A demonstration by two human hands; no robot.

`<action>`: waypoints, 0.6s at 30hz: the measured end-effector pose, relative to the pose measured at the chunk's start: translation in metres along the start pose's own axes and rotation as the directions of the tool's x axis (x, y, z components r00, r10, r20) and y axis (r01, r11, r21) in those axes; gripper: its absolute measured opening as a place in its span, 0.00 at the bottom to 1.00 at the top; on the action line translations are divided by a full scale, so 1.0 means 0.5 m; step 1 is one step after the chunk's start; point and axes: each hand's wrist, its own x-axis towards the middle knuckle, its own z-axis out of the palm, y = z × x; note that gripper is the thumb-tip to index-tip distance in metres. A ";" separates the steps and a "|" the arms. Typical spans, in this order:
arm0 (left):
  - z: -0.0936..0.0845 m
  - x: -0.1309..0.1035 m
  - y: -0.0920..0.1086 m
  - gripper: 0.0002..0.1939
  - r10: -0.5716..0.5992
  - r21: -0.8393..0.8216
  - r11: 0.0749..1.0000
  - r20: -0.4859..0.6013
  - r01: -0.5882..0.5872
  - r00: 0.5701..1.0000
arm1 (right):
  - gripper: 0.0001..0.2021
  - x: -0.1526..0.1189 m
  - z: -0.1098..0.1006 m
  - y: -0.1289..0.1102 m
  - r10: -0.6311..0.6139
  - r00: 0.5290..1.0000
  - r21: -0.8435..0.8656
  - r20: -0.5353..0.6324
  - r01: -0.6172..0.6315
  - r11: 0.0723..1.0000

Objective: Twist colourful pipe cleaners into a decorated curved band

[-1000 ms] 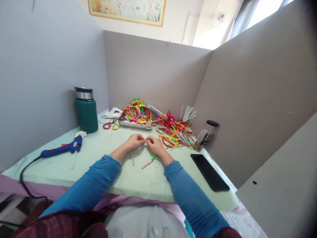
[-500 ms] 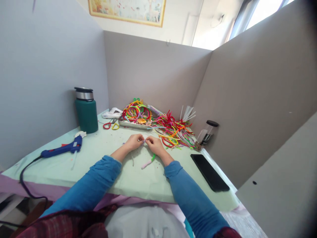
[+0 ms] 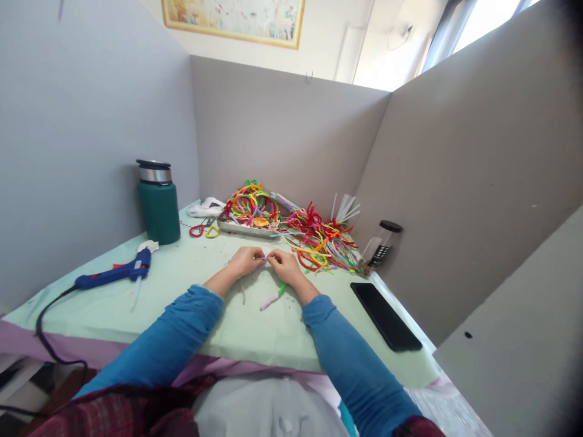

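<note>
My left hand (image 3: 246,261) and my right hand (image 3: 284,265) meet over the middle of the table. Fingertips of both pinch a small purple piece (image 3: 265,259) between them; its shape is too small to make out. Just below my right hand lies a pink and green fuzzy piece (image 3: 272,298) on the pale green cloth (image 3: 246,337). A thin grey strand (image 3: 243,295) rests below my left hand. Behind the hands, a metal tray (image 3: 248,230) holds colourful pipe cleaners, with a loose heap of more pipe cleaners (image 3: 321,240) to its right.
At the left are a blue glue gun (image 3: 113,276) with its cord and a green bottle (image 3: 159,206). Red and yellow scissors handles (image 3: 212,232) lie near the tray. A black phone (image 3: 386,317) and a clear jar (image 3: 381,246) are at the right. Grey partitions (image 3: 291,127) surround the table.
</note>
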 end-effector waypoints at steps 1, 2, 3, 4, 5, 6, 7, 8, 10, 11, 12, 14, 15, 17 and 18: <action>-0.001 0.000 0.001 0.11 -0.001 0.004 1.000 0.000 0.001 1.000 | 0.09 0.000 0.000 0.000 0.001 1.000 0.002 0.001 -0.001 1.000; -0.001 -0.001 0.002 0.11 -0.002 0.009 1.000 0.000 0.002 1.000 | 0.09 0.000 0.001 0.001 0.002 1.000 0.003 0.003 -0.002 1.000; -0.002 -0.002 0.003 0.11 -0.004 0.015 1.000 0.001 0.004 1.000 | 0.09 0.000 0.001 0.001 0.005 1.000 0.005 0.005 -0.005 1.000; -0.003 -0.003 0.004 0.11 -0.006 0.021 1.000 0.003 0.006 1.000 | 0.09 0.000 0.001 0.001 0.007 1.000 0.007 0.005 -0.007 1.000; -0.004 -0.004 0.006 0.11 -0.008 0.025 1.000 0.005 0.008 1.000 | 0.09 0.000 0.001 0.001 0.008 1.000 0.008 0.006 -0.008 1.000; -0.005 -0.005 0.007 0.11 -0.012 0.027 1.000 0.009 0.011 1.000 | 0.09 0.000 0.001 0.001 0.009 1.000 0.010 0.005 -0.009 1.000; -0.006 -0.006 0.008 0.11 -0.014 0.027 1.000 0.012 0.014 1.000 | 0.10 0.000 0.001 0.001 0.009 1.000 0.011 0.005 -0.009 1.000; -0.006 -0.007 0.009 0.11 -0.016 0.027 1.000 0.014 0.016 1.000 | 0.10 0.000 0.001 0.000 0.010 1.000 0.012 0.004 -0.010 1.000; -0.006 -0.007 0.010 0.12 -0.014 0.027 1.000 0.013 0.013 1.000 | 0.10 0.000 0.000 -0.001 0.016 1.000 0.013 0.003 -0.016 1.000; -0.006 -0.007 0.010 0.12 -0.011 0.027 1.000 0.011 0.010 1.000 | 0.10 -0.001 0.000 -0.002 0.019 1.000 0.012 0.003 -0.019 1.000; -0.006 -0.007 0.010 0.12 -0.008 0.025 1.000 0.010 0.008 1.000 | 0.10 -0.001 -0.001 -0.004 0.022 1.000 0.012 0.002 -0.022 1.000; -0.005 -0.006 0.009 0.12 -0.007 0.013 1.000 0.010 0.007 1.000 | 0.10 -0.001 -0.002 -0.006 0.022 1.000 0.012 -0.001 -0.022 1.000; -0.004 -0.006 0.008 0.13 -0.007 0.003 1.000 0.011 0.007 1.000 | 0.10 -0.001 -0.003 -0.006 0.021 1.000 0.012 -0.001 -0.021 1.000; -0.003 -0.005 0.007 0.13 -0.007 -0.016 1.000 0.010 0.007 1.000 | 0.09 -0.001 -0.003 -0.007 0.019 1.000 0.014 -0.001 -0.019 1.000; -0.003 -0.005 0.006 0.13 -0.007 -0.024 1.000 0.009 0.007 1.000 | 0.09 -0.001 -0.003 -0.007 0.017 1.000 0.015 0.000 -0.017 1.000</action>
